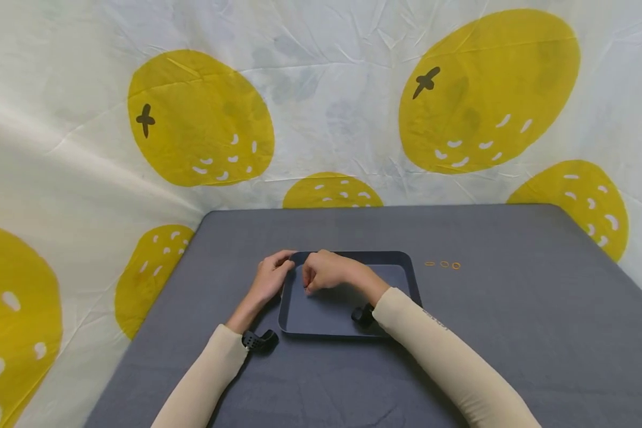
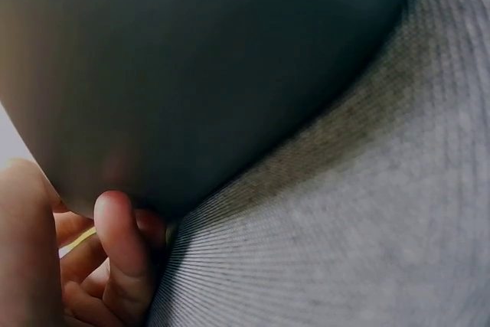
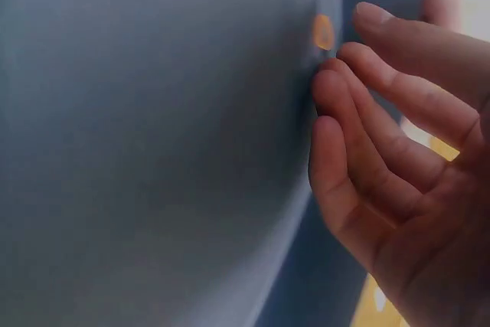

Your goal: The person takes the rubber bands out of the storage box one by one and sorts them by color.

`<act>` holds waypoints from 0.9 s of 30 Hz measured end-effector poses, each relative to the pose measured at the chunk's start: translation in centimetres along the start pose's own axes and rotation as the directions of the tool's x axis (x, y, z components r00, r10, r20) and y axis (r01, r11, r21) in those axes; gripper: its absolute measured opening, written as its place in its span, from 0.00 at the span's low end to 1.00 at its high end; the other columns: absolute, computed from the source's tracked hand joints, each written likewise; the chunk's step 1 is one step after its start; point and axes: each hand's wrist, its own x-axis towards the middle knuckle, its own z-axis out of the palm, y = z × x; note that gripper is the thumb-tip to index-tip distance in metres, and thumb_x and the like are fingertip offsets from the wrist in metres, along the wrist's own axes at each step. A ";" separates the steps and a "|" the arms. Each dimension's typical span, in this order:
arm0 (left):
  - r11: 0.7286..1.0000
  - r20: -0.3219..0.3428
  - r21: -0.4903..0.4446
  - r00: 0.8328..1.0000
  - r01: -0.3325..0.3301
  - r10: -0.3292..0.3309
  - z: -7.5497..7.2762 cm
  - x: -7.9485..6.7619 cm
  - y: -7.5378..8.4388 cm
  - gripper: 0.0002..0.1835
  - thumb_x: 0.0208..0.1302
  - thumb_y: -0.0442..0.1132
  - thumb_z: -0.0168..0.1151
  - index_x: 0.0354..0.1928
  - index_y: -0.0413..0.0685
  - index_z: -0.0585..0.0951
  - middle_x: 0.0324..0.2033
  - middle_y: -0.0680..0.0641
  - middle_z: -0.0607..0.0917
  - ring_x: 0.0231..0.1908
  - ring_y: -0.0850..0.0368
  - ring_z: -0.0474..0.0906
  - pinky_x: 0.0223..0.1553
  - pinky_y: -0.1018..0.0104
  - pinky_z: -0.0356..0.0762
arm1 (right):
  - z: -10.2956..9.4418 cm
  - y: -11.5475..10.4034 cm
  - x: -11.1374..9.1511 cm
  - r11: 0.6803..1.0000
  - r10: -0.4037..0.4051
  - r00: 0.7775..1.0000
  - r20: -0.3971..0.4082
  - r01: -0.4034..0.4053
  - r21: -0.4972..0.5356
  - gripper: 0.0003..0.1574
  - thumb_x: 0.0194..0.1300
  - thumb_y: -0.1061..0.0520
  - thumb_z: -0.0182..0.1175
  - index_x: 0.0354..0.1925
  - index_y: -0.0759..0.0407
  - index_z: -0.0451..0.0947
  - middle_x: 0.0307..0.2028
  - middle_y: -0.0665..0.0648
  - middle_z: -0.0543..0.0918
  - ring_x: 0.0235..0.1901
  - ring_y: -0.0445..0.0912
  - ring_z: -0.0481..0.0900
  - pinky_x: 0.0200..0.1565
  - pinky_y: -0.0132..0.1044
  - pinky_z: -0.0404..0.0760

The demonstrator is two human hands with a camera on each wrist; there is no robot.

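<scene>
With my left hand (image 1: 271, 278) I am gripping the tray (image 1: 321, 315) at its far left corner, thumb and fingers closing about the rim. My right hand (image 1: 325, 270) is hovering inside the tray near that same corner, fingers bending loosely, a gap showing between thumb and forefinger; it seems to be holding nothing. Just beyond those fingertips a small orange ring (image 3: 323, 32) is lying on the tray floor, near the wall; whether a fingertip is touching it, I cannot tell. Three more rings (image 1: 444, 264) are lying on the counter (image 1: 513, 309), just beside the tray's right edge, toward its far corner.

I am judging the ring to be very light and soft, probably stretchy like a rubber band, so nothing about it is looking fragile. Being so thin and flat, it is likely offering little to grip; I am favouring a fingertip pinch across one side of the loop. The tray is looking stiff and smooth, probably light enough to slide, so its corner is giving me a sound hold.
</scene>
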 end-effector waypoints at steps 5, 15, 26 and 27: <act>1.000 0.006 0.002 1.000 -0.003 0.003 0.3 0.1 0.2 0.16 0.74 0.40 0.56 0.57 0.59 0.87 0.50 0.48 0.91 0.46 0.52 0.84 0.49 0.61 0.79 | 0.6 0.2 0.3 0.999 0.038 0.999 -0.031 -0.038 -0.007 0.04 0.61 0.58 0.75 0.37 0.53 0.89 0.34 0.50 0.90 0.34 0.41 0.85 0.39 0.35 0.85; 1.000 -0.003 -0.025 1.000 0.010 -0.010 0.1 -0.1 0.3 0.17 0.72 0.38 0.56 0.57 0.56 0.87 0.48 0.48 0.91 0.43 0.51 0.84 0.46 0.64 0.78 | 1.1 0.1 0.1 0.999 0.028 0.999 -0.045 -0.027 0.019 0.06 0.61 0.62 0.73 0.29 0.53 0.87 0.28 0.46 0.88 0.27 0.41 0.82 0.33 0.33 0.81; 1.000 -0.013 -0.019 1.000 0.007 -0.007 0.2 -0.3 0.2 0.16 0.72 0.38 0.57 0.55 0.59 0.88 0.47 0.49 0.92 0.45 0.52 0.84 0.47 0.64 0.79 | 1.2 -0.4 0.5 0.999 0.047 0.999 0.013 -0.047 -0.015 0.08 0.63 0.64 0.69 0.29 0.53 0.88 0.32 0.50 0.89 0.27 0.42 0.79 0.31 0.31 0.76; 1.000 -0.013 -0.018 1.000 0.005 -0.005 0.2 -0.3 0.2 0.16 0.72 0.39 0.57 0.55 0.59 0.88 0.47 0.49 0.92 0.45 0.52 0.84 0.47 0.64 0.79 | 1.2 -0.4 0.5 0.998 0.054 0.998 0.018 -0.053 -0.020 0.09 0.63 0.64 0.69 0.28 0.52 0.88 0.31 0.49 0.89 0.26 0.42 0.79 0.30 0.31 0.76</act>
